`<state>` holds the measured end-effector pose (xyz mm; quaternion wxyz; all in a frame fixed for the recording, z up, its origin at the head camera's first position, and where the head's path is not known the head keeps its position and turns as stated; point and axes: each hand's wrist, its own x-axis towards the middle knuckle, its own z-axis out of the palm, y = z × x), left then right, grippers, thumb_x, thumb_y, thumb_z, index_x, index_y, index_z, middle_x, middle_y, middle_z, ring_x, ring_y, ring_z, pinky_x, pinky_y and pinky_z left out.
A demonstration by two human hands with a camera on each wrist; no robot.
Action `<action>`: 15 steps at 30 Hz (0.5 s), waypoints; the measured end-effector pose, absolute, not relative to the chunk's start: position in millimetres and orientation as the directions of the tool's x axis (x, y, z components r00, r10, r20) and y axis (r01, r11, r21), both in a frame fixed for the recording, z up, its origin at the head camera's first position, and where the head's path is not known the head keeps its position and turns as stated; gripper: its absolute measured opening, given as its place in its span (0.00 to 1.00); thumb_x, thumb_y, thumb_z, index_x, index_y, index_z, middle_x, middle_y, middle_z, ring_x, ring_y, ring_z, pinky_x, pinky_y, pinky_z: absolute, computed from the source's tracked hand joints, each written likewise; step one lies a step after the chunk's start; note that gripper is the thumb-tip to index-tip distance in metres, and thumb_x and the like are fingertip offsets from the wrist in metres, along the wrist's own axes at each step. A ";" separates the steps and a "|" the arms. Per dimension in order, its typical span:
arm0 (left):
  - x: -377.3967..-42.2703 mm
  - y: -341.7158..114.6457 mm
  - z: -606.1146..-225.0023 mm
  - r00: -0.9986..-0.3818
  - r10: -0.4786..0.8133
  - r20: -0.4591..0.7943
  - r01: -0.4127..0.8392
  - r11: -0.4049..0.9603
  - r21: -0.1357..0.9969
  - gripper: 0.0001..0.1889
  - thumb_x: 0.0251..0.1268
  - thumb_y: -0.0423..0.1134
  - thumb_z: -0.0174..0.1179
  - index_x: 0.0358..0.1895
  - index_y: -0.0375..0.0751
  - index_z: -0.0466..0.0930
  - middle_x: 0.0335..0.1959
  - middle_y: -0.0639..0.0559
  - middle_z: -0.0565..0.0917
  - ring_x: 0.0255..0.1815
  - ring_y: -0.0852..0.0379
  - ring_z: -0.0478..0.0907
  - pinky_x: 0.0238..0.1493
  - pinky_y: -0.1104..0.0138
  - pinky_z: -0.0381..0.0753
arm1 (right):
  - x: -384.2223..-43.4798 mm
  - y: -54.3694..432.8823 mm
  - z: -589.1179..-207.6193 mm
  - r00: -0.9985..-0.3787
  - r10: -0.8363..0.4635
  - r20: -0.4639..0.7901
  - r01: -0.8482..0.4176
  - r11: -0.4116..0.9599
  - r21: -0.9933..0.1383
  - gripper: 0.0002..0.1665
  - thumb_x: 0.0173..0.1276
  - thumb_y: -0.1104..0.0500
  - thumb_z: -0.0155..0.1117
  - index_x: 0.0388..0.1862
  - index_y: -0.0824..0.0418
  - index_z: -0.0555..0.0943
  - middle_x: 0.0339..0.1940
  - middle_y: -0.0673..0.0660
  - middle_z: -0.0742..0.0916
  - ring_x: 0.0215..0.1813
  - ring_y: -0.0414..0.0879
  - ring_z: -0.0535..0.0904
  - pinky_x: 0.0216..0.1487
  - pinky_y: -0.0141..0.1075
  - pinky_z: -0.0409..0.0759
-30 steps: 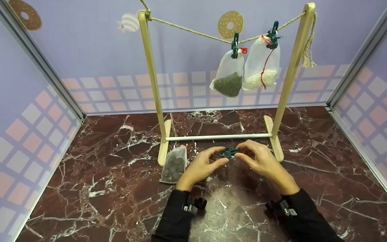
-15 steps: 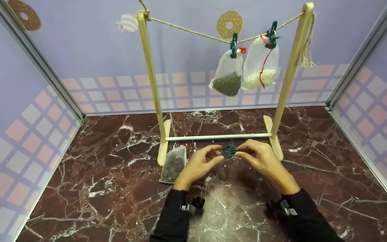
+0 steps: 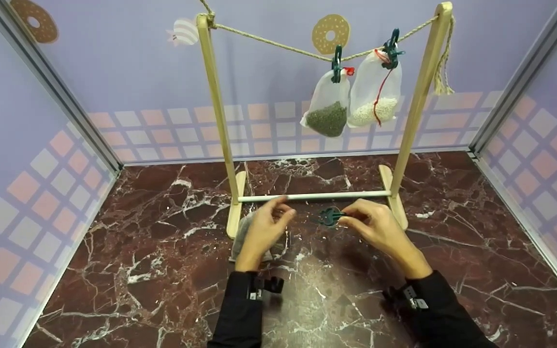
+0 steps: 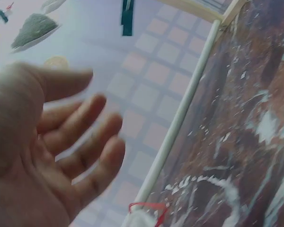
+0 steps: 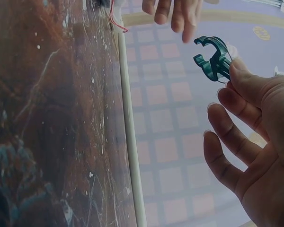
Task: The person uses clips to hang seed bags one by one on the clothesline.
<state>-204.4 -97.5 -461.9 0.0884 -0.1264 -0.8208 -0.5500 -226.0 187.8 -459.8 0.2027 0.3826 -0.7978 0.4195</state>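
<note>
Between thumb and forefinger my right hand (image 3: pixel 377 227) pinches a dark green plastic clip (image 5: pixel 213 57) by its handles, and the jaws of the clip stand apart, facing left. My left hand (image 3: pixel 264 229) holds nothing; its fingers are relaxed and loosely bent in the left wrist view. It hovers over a grey mesh bag (image 3: pixel 241 237) of dark round pieces lying on the table, hiding most of it. The red drawstring (image 4: pixel 149 206) of that bag shows at the bottom of the left wrist view.
A wooden rack (image 3: pixel 218 106) with a sagging rope (image 3: pixel 273 43) stands behind the hands, joined low by a white crossbar (image 3: pixel 315 196). From the rope, green clips hold a bag of green grains (image 3: pixel 328 116) and a bag of white grains (image 3: pixel 373 108). Patterned walls enclose the marbled table (image 3: pixel 162 280).
My left hand has let go of the green clip and moved left, over the mesh bag. The right hand keeps the clip in nearly the same place.
</note>
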 end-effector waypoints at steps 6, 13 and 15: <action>-203.1 -117.2 -463.3 -0.930 -0.176 0.322 0.141 0.638 0.757 0.21 0.66 0.38 0.67 0.58 0.30 0.81 0.48 0.39 0.85 0.50 0.39 0.82 0.55 0.49 0.78 | -226.6 187.0 -460.5 -0.625 -0.447 0.640 -0.781 0.368 -0.505 0.06 0.63 0.62 0.76 0.38 0.55 0.87 0.32 0.43 0.86 0.29 0.37 0.80 0.32 0.24 0.77; -197.8 -133.8 -468.2 -0.909 -0.364 0.204 -0.137 0.723 0.678 0.24 0.61 0.43 0.70 0.59 0.35 0.82 0.54 0.35 0.82 0.52 0.34 0.79 0.53 0.45 0.78 | -227.1 186.5 -462.7 -0.629 -0.455 0.630 -0.777 0.379 -0.502 0.06 0.63 0.60 0.76 0.38 0.54 0.87 0.32 0.42 0.85 0.29 0.37 0.79 0.28 0.34 0.80; -196.8 -136.4 -469.4 -0.909 -0.380 0.170 -0.174 0.717 0.675 0.23 0.61 0.43 0.70 0.58 0.36 0.82 0.51 0.36 0.84 0.50 0.34 0.80 0.50 0.45 0.79 | -227.0 186.5 -462.8 -0.632 -0.456 0.626 -0.775 0.380 -0.505 0.06 0.63 0.60 0.76 0.38 0.54 0.87 0.32 0.42 0.85 0.29 0.37 0.78 0.29 0.34 0.79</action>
